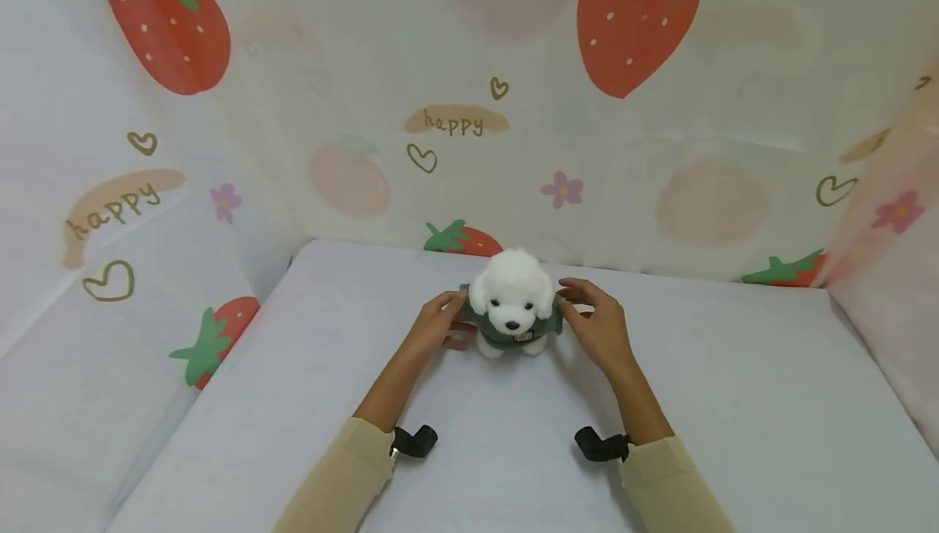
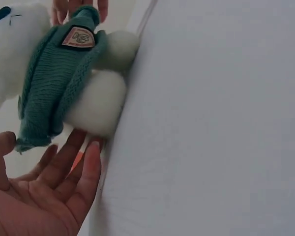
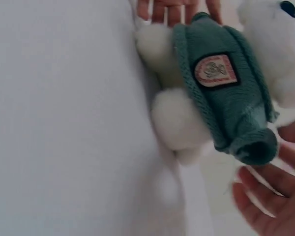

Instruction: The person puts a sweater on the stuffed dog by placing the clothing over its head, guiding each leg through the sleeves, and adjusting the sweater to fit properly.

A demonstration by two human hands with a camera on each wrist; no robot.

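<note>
A white plush dog (image 1: 513, 288) stands upright on the white table in the head view. It wears a green knitted sweater (image 2: 59, 73) with a patch (image 3: 215, 71) on the front. My left hand (image 1: 440, 323) is at the sleeve on the image-left side, its thumb by the cuff and its fingers spread loosely beneath and behind. On the other side, my right hand (image 1: 597, 323) has its thumb and fingers loosely bent around the sleeve end, apart from one another. The right wrist view shows that cuff's opening facing the right hand (image 3: 280, 196). The dog's back is hidden.
The white table (image 1: 734, 403) spreads out around the dog. Behind it hangs a cloth backdrop (image 1: 623, 142) printed with strawberries, hearts and flowers, close to the table's back edge. Black wrist mounts (image 1: 415, 442) stick out from both cream sleeves (image 1: 337, 476).
</note>
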